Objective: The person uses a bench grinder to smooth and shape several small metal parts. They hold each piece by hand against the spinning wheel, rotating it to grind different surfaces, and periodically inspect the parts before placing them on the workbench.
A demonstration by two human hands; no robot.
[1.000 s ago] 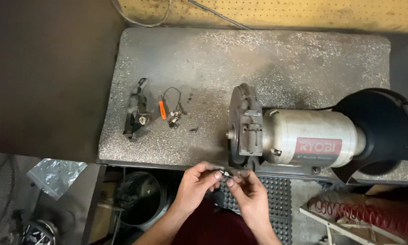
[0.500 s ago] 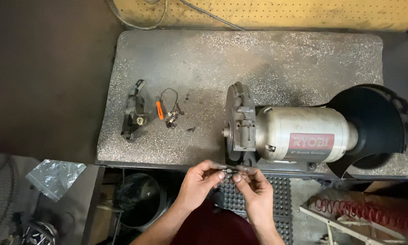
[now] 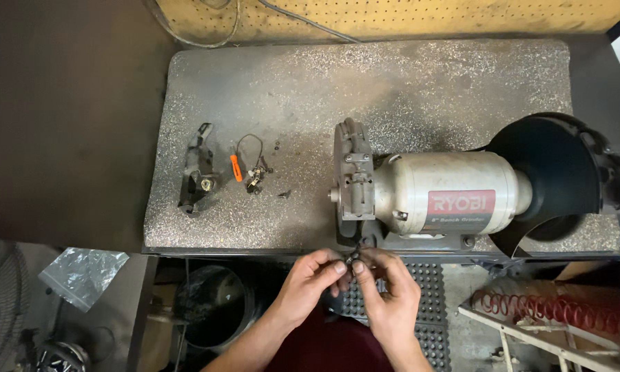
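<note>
Left hand [image 3: 308,281] and right hand [image 3: 387,293]: fingertips pinched together on a small dark metal part [image 3: 353,260], held between them just below the bench edge, beside the grey bench grinder [image 3: 434,196] base.

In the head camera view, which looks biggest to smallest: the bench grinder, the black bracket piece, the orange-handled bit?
1. Bench grinder, by far.
2. Black bracket piece.
3. Orange-handled bit, clearly the smallest.

Single view, head-worn camera: steep downward look from above the desk [image 3: 393,83], moderately near; desk fills upper and centre frame, floor along lower edge.
</note>
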